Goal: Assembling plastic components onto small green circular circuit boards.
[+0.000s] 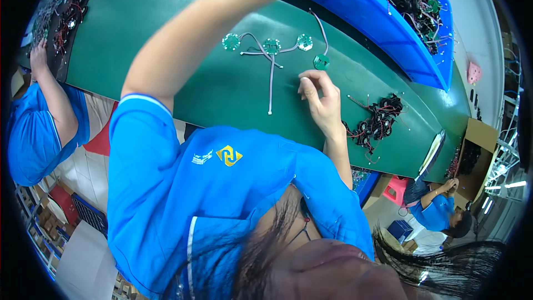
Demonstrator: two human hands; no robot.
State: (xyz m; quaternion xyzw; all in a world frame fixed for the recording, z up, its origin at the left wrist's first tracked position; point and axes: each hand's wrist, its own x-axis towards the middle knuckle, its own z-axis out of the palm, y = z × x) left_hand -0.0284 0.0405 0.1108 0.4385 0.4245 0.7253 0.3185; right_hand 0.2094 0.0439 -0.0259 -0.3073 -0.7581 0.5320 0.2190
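A long green work surface [222,89] runs across a workshop, with blue bins [377,16] along its far edge, one holding tangled wired boards. Near the middle lies a string of small round green circuit boards [271,46] joined by grey wires [270,86], one lead trailing toward six o'clock. The right hand [319,97] rests on the surface just at five o'clock of the boards, fingers curled narrow with thumb and forefinger tips pinched near a fourth small board [321,62] (whether they grip anything cannot be told). The left arm [211,22] stretches toward twelve o'clock; its hand is out of view. A heap of black and red wired parts [377,122] lies at three o'clock. Other people in blue shirts work at nine o'clock [41,116] and four o'clock [438,205].
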